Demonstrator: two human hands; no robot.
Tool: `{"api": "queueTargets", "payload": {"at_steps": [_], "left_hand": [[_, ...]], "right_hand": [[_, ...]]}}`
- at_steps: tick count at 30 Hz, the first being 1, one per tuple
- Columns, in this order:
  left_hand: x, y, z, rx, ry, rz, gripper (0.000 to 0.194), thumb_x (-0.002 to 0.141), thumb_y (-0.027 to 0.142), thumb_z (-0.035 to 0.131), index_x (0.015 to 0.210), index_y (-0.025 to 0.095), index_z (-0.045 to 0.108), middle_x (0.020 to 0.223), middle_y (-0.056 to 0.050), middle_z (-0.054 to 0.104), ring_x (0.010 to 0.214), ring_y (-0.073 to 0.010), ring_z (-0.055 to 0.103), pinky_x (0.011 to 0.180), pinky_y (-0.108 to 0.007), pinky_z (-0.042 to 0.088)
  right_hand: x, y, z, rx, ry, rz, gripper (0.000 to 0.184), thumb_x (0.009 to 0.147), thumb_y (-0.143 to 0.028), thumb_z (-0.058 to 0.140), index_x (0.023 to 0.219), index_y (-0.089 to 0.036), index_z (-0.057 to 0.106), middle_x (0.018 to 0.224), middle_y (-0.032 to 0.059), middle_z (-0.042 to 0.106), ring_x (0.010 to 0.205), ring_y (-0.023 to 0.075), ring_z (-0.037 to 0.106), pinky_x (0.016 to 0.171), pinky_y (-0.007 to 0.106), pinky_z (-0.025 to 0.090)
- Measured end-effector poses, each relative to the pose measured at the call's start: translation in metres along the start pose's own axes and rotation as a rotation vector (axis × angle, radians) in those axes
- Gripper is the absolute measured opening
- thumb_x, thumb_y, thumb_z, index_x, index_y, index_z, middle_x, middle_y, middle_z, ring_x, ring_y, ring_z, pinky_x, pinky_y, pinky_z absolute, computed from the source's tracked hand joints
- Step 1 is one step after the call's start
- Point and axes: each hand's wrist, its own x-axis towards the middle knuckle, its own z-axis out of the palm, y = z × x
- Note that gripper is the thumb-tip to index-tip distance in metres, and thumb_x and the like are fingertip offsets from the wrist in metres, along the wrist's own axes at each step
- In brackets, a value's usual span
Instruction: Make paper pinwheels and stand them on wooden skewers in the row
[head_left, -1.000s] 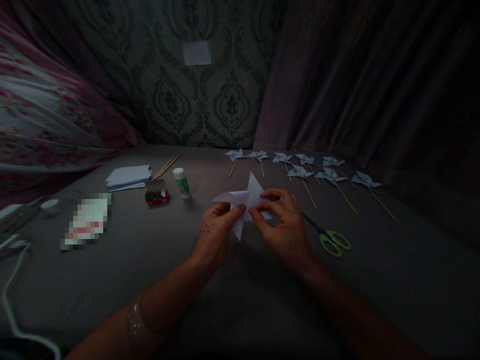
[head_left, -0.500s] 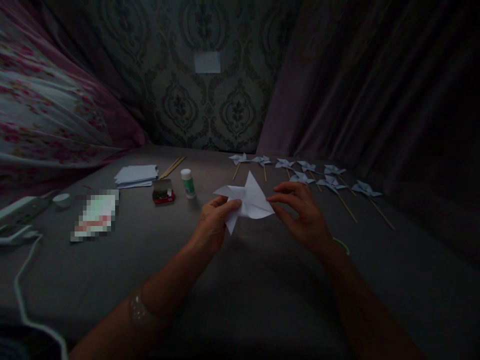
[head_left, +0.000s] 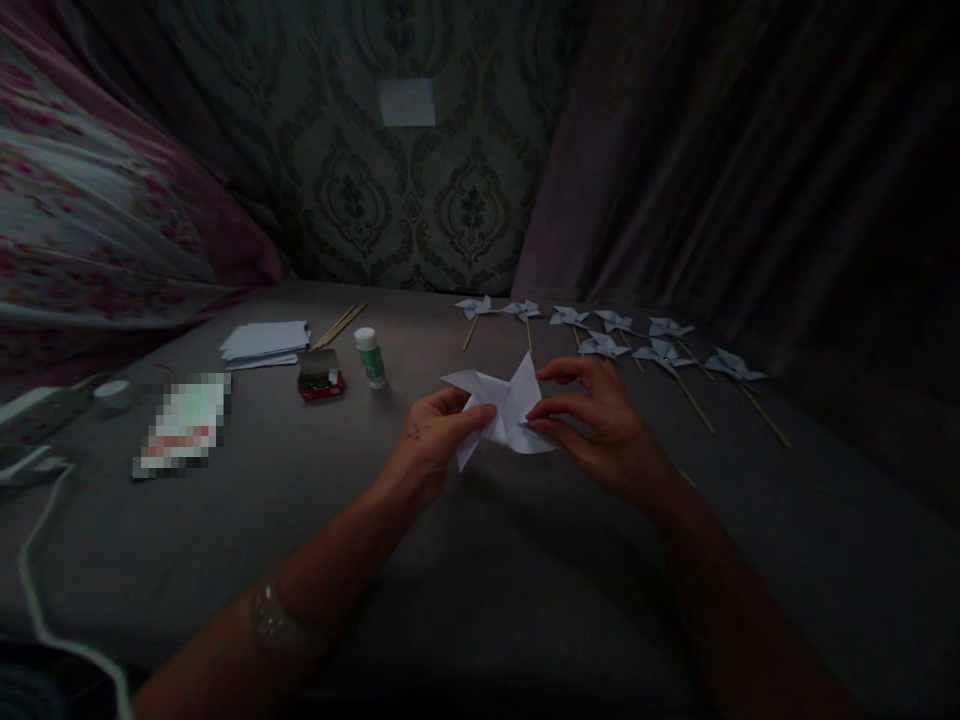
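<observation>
My left hand [head_left: 431, 435] grips a white paper pinwheel [head_left: 504, 405] by its left side, thumb on top near the middle. The pinwheel is held above the table, with pointed blades sticking out at the upper left, top and lower left. On its right side my right hand [head_left: 592, 415] pinches a curled part of the paper between thumb and fingers. That right blade bends inward toward the centre. Fingers cover parts of the paper, and its centre is partly hidden by my left thumb.
Several finished pinwheels on sticks [head_left: 660, 352] lie at the back right. Leftward are a glue stick [head_left: 370, 360], an open small red box [head_left: 321, 380], wooden sticks [head_left: 341, 325], a paper stack [head_left: 266, 343], a blurred packet [head_left: 184, 425] and a power strip [head_left: 37, 420]. My right arm mostly hides the scissors [head_left: 686, 478].
My right hand first drew away to the pinwheel's right tip as that blade opened flat, then moved back left, bending it inward. My left hand has kept its hold.
</observation>
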Motion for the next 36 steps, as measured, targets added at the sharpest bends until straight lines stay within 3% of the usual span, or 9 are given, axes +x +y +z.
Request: {"api": "queueTargets", "payload": {"at_steps": [11, 36], "left_hand": [[-0.004, -0.005, 0.004, 0.012, -0.033, 0.040, 0.023, 0.057, 0.017, 0.077, 0.079, 0.013, 0.070, 0.073, -0.004, 0.072, 0.060, -0.0140, 0.064, 0.062, -0.025, 0.050], [-0.004, -0.009, 0.003, 0.046, -0.072, 0.072, 0.021, 0.060, 0.020, 0.077, 0.079, 0.014, 0.071, 0.079, -0.005, 0.073, 0.065, -0.0146, 0.065, 0.065, -0.026, 0.051]], "right_hand": [[0.001, -0.016, 0.014, -0.058, 0.106, 0.124, 0.006, 0.082, -0.025, 0.063, 0.080, -0.024, 0.068, 0.116, 0.0066, 0.054, 0.111, 0.0273, 0.050, 0.093, 0.048, 0.039], [0.001, -0.018, 0.017, -0.093, 0.146, 0.151, 0.004, 0.079, -0.026, 0.067, 0.075, -0.025, 0.067, 0.113, 0.0055, 0.055, 0.111, 0.0273, 0.049, 0.092, 0.048, 0.037]]}}
